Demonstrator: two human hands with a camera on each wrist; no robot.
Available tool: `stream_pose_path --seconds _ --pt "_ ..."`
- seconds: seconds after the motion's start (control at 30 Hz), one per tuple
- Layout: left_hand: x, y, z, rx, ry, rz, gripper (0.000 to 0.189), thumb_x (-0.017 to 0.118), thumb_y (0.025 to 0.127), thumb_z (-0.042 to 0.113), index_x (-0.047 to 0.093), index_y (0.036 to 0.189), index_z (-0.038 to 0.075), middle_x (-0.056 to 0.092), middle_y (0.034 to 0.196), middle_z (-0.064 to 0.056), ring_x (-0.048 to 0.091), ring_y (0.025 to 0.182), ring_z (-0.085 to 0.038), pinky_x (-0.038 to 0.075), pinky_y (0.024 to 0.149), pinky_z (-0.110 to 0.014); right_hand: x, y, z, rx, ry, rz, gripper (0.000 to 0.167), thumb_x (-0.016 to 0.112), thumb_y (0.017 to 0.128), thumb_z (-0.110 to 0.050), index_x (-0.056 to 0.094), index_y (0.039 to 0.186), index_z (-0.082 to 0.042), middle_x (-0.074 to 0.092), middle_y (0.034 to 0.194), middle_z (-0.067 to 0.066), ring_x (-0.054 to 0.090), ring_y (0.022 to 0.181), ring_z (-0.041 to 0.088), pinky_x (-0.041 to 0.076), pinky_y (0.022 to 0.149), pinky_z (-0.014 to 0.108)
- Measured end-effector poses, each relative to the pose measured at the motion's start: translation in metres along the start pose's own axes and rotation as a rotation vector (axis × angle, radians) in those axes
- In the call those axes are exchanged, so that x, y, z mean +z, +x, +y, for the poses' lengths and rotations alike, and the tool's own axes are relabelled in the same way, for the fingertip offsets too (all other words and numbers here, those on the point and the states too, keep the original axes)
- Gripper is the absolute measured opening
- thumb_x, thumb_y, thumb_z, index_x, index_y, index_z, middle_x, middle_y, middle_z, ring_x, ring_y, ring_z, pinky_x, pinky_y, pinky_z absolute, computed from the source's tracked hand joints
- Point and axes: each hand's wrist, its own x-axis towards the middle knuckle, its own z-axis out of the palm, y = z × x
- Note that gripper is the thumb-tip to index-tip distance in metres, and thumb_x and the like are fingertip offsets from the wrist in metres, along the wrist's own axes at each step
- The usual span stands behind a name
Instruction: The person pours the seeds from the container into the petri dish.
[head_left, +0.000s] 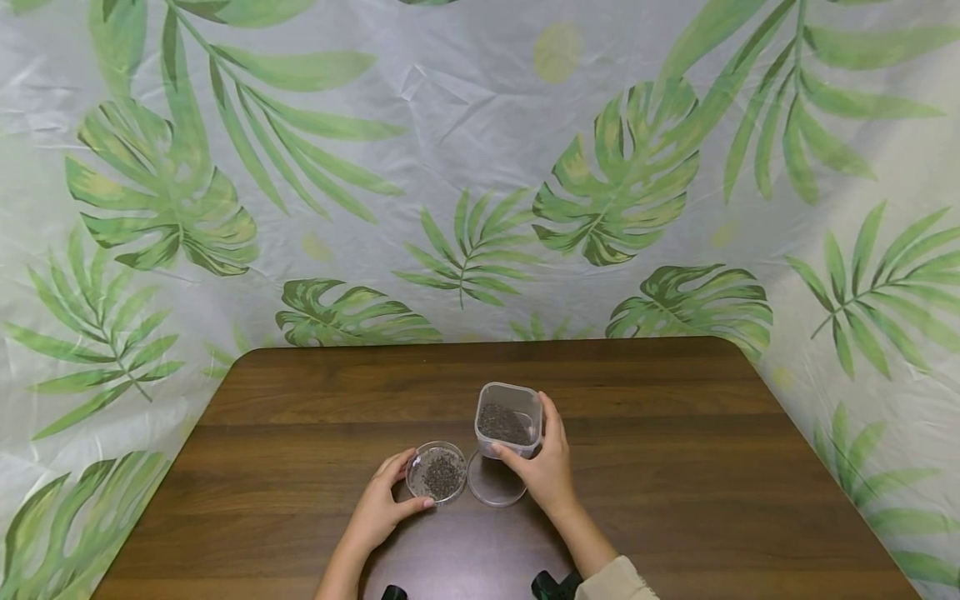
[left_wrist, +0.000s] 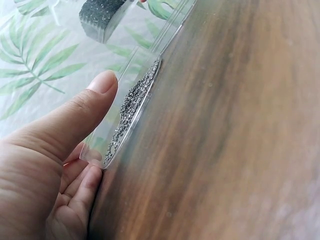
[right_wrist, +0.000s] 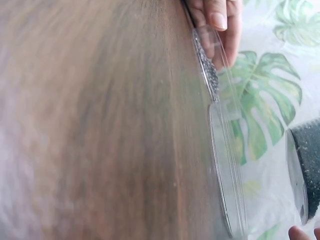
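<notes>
My left hand [head_left: 378,506] holds a clear round petri dish [head_left: 418,463] flat on the table, thumb at its near edge and fingers round the far left side. Dark grey granules [head_left: 442,477] lie heaped inside; the left wrist view shows them as a low mound [left_wrist: 134,100] behind the clear wall. Up and to the right, my right hand [head_left: 550,471] grips a square translucent plastic container [head_left: 489,395], raised above the table and partly filled with similar dark granules [head_left: 501,423]. A second clear round dish half [head_left: 497,487] lies beside the first, partly under the container in the head view.
The brown wooden table [head_left: 675,467] extends on both sides of the hands. A leaf-patterned cloth [head_left: 465,150] hangs behind its far edge. Black camera straps [head_left: 555,585] show near the wrists at the bottom.
</notes>
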Motion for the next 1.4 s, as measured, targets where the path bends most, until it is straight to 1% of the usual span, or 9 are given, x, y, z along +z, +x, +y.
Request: stream_pose_path --seconds 0.57,0.9,1.2,1.4 --pt "0.000 0.000 -0.001 0.002 0.001 0.006 0.082 0.081 0.061 0.027 0.045 0.130 0.001 0.047 0.125 -0.012 0.053 0.105 -0.025 0.039 0.091 -0.042 -0.011 0.000 0.010 0.034 -0.017 0.056 0.089 0.081 0.063 -0.007 0.029 0.134 0.006 0.037 0.127 0.030 0.044 0.108 0.044 0.044 0.081 0.052" --pt "0.000 0.000 -0.002 -0.005 0.000 0.002 0.082 0.081 0.061 0.030 0.045 0.130 0.002 0.047 0.125 -0.011 0.053 0.105 -0.026 0.039 0.092 -0.042 -0.017 -0.003 0.018 0.070 -0.001 0.086 0.090 0.081 0.063 -0.005 0.028 0.134 0.007 0.037 0.129 0.028 0.041 0.112 0.042 0.040 0.087 0.053" --pt "0.000 0.000 -0.002 0.000 -0.001 0.004 0.082 0.080 0.061 0.031 0.045 0.130 0.002 0.047 0.126 -0.011 0.053 0.105 -0.026 0.039 0.092 -0.043 -0.023 -0.004 0.022 0.053 -0.029 0.116 0.089 0.081 0.063 -0.005 0.029 0.133 0.010 0.038 0.128 0.030 0.042 0.112 0.042 0.042 0.083 0.052" --pt "0.000 0.000 -0.002 0.000 -0.001 0.007 0.082 0.081 0.061 0.031 0.045 0.130 0.002 0.047 0.126 -0.011 0.053 0.105 -0.026 0.039 0.092 -0.042 -0.027 -0.006 0.025 0.071 -0.031 0.122 0.089 0.081 0.063 -0.005 0.029 0.134 0.008 0.039 0.125 0.030 0.042 0.110 0.043 0.041 0.084 0.054"
